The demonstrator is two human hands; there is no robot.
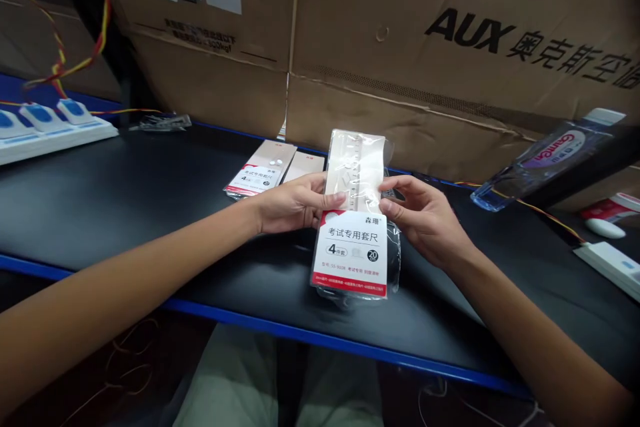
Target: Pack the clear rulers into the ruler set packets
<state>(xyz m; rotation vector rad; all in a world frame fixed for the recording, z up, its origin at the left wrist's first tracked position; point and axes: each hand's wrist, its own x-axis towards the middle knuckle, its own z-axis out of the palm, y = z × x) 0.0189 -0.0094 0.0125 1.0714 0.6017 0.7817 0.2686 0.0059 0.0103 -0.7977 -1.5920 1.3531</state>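
Label (350, 253) reading 考试专用套尺 and 4件套, on clear plastic bag (393, 267) around pale ruler (357, 167), bag gripped between fingers and thumbs of left hand (295, 203) and right hand (425, 220), held over black table (125, 200), two similar bags (260, 170) on table, AUX carton (470, 33) beyond table

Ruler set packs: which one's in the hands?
The nearer pack, held by the left hand and right hand; the pack farther back lies on the black bench, untouched.
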